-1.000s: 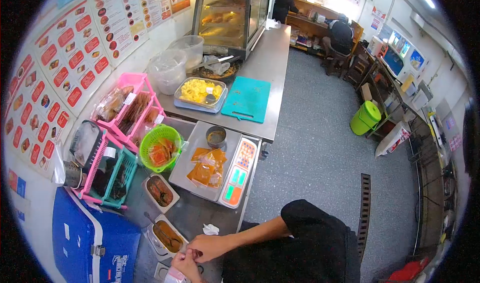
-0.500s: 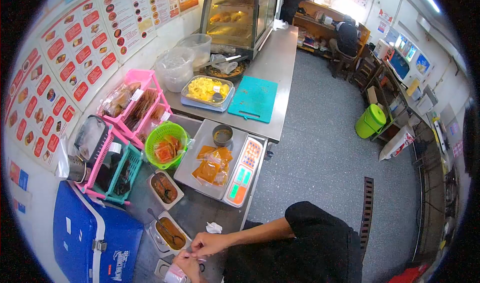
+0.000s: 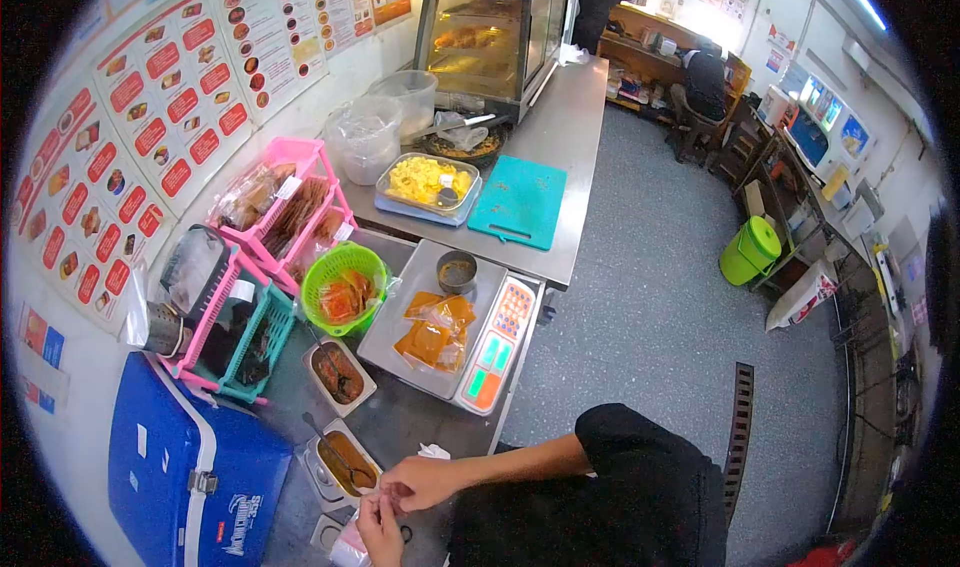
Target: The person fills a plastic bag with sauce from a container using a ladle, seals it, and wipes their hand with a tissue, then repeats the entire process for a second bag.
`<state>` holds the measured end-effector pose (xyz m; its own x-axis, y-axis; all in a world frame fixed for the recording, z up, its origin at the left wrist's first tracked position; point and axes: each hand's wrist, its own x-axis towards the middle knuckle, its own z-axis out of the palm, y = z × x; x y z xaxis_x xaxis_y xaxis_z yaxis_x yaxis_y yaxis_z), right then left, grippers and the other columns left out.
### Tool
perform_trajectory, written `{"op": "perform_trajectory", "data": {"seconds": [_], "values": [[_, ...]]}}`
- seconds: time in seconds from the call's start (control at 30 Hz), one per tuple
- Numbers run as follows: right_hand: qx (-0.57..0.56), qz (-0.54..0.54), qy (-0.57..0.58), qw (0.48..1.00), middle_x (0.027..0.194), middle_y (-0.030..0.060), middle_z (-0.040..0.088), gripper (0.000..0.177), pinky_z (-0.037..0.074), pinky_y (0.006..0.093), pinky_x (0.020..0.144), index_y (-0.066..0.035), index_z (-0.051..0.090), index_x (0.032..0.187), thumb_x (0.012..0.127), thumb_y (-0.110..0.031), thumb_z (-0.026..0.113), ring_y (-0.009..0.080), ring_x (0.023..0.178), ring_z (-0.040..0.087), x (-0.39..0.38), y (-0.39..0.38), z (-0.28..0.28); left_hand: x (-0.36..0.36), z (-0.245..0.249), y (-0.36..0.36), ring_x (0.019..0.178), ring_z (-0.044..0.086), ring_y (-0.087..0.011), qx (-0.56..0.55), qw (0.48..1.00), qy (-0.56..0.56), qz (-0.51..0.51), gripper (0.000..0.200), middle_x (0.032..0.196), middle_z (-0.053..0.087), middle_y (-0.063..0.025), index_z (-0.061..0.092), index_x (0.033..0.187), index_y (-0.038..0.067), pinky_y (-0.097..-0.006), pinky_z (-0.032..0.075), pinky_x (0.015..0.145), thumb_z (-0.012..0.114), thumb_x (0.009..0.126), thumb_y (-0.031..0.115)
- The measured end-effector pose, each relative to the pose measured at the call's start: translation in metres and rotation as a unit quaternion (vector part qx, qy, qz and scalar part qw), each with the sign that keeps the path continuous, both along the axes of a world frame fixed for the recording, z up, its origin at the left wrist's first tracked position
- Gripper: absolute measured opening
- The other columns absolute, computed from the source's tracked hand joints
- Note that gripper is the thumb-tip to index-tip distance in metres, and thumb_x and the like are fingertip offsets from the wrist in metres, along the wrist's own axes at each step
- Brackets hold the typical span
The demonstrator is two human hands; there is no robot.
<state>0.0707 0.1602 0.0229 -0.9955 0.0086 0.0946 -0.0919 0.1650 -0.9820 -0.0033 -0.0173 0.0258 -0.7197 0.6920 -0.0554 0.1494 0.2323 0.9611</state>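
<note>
My left hand (image 3: 381,533) is closed in a pinch on a small clear plastic bag (image 3: 349,546) with a pinkish tint, low in the view. Fingertips of my right hand (image 3: 424,481) press together right against it, apparently at the bag's edge; the fingers cover most of that spot. Just beyond the hands sits a steel pan of orange-brown sauce (image 3: 345,459) with a dark ladle in it. A crumpled white tissue (image 3: 434,452) lies behind my right wrist.
Filled orange packets (image 3: 436,329) and a metal cup (image 3: 457,272) rest on the digital scale (image 3: 483,372). Around them are a green basket (image 3: 318,267), another sauce pan (image 3: 340,375), a blue cooler (image 3: 165,467) and a teal cutting board (image 3: 518,202). Two people are at the far end.
My hands have shifted slightly, the left one turning more upright with its fingers still meeting the right. The whole view has moved a little.
</note>
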Motion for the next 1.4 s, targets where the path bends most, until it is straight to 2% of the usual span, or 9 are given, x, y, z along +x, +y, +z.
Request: {"op": "perform_trajectory", "data": {"seconds": [0.07, 0.27, 0.37, 0.67, 0.77, 0.97, 1.17, 1.27, 1.4], "values": [[0.084, 0.017, 0.021, 0.996, 0.076, 0.0131, 0.069, 0.019, 0.052, 0.0369, 0.066, 0.000, 0.063, 0.096, 0.084, -0.014, 0.064, 0.0245, 0.074, 0.068, 0.004, 0.005, 0.015, -0.003, -0.012, -0.004, 0.063, 0.055, -0.0071, -0.016, 0.997, 0.077, 0.006, 0.013, 0.076, 0.060, -0.0027, 0.052, 0.088, 0.003, -0.0230, 0.046, 0.058, 0.055, 0.099, 0.008], [0.056, 0.150, -0.030, 0.987, 0.077, 0.0163, 0.068, 0.017, 0.051, 0.0431, 0.068, 0.000, 0.065, 0.089, 0.083, -0.016, 0.065, 0.0313, 0.077, 0.067, -0.003, 0.024, 0.028, 0.008, 0.004, -0.001, 0.062, 0.052, -0.0047, 0.031, 0.993, -0.114, 0.007, 0.012, 0.073, 0.059, -0.0010, 0.052, 0.086, 0.002, -0.0223, 0.042, 0.056, 0.058, 0.095, 0.005], [0.125, 0.099, 0.021, 0.987, 0.077, 0.0205, 0.066, 0.023, 0.049, 0.0481, 0.065, -0.001, 0.063, 0.079, 0.081, -0.024, 0.063, 0.0407, 0.073, 0.065, -0.006, 0.019, 0.012, 0.012, 0.036, 0.003, 0.063, 0.054, -0.0096, -0.057, 0.996, -0.001, -0.062, 0.016, 0.074, 0.061, -0.0033, 0.061, 0.109, 0.005, -0.0245, 0.044, 0.059, 0.050, 0.103, 0.014], [0.266, 0.005, 0.028, 0.964, 0.073, 0.0217, 0.064, 0.030, 0.048, 0.0506, 0.065, -0.002, 0.063, 0.071, 0.082, -0.029, 0.058, 0.0427, 0.073, 0.062, -0.010, 0.011, -0.024, 0.008, -0.015, -0.001, 0.050, 0.048, -0.0106, -0.150, 0.987, 0.039, 0.039, 0.034, 0.046, 0.042, -0.0021, 0.046, 0.058, -0.004, -0.0306, 0.043, 0.053, 0.067, 0.081, 0.011], [0.292, -0.028, -0.005, 0.956, 0.071, 0.0220, 0.064, 0.032, 0.049, 0.0506, 0.063, 0.000, 0.062, 0.068, 0.081, -0.029, 0.059, 0.0434, 0.069, 0.062, -0.005, 0.009, -0.018, 0.002, -0.007, -0.013, 0.064, 0.060, -0.0229, -0.313, 0.935, 0.167, -0.026, 0.024, 0.064, 0.059, -0.0089, 0.058, 0.080, -0.004, -0.0400, 0.049, 0.065, 0.074, 0.073, 0.014], [0.062, 0.082, -0.107, 0.989, 0.071, 0.0181, 0.066, 0.026, 0.050, 0.0498, 0.068, -0.005, 0.070, 0.082, 0.081, -0.031, 0.063, 0.0373, 0.073, 0.066, -0.014, 0.001, -0.012, 0.032, 0.063, 0.028, 0.105, 0.054, -0.0415, -0.245, 0.890, 0.386, -0.005, 0.087, 0.109, 0.059, -0.0212, 0.041, 0.129, 0.004, -0.0503, 0.040, 0.093, 0.089, 0.056, 0.013], [0.105, -0.003, 0.077, 0.991, 0.111, 0.0168, 0.060, 0.024, 0.048, 0.0440, 0.077, -0.004, 0.068, 0.089, 0.078, -0.025, 0.070, 0.0322, 0.093, 0.061, 0.000, 0.001, 0.005, 0.016, 0.010, 0.014, 0.102, 0.056, -0.0426, -0.230, 0.948, 0.218, -0.001, 0.077, 0.105, 0.060, -0.0232, 0.042, 0.128, 0.002, -0.0501, 0.041, 0.092, 0.080, 0.061, 0.002], [0.227, 0.042, 0.005, 0.973, 0.127, 0.0155, 0.049, 0.020, 0.044, 0.0477, 0.088, -0.005, 0.069, 0.089, 0.078, -0.022, 0.069, 0.0350, 0.108, 0.053, 0.006, 0.011, 0.025, 0.016, 0.027, 0.021, 0.098, 0.057, -0.0445, -0.158, 0.933, 0.318, -0.055, 0.069, 0.103, 0.061, -0.0234, 0.044, 0.126, 0.002, -0.0517, 0.042, 0.090, 0.075, 0.065, -0.003], [0.221, 0.070, 0.153, 0.961, 0.119, 0.0191, 0.059, 0.021, 0.039, 0.0494, 0.102, -0.003, 0.070, 0.091, 0.080, -0.021, 0.066, 0.0392, 0.118, 0.051, -0.005, -0.001, -0.026, 0.018, 0.012, 0.022, 0.101, 0.057, -0.0447, -0.169, 0.950, 0.252, -0.073, 0.053, 0.107, 0.061, -0.0234, 0.048, 0.122, 0.002, -0.0506, 0.042, 0.092, 0.068, 0.072, -0.002]]}}
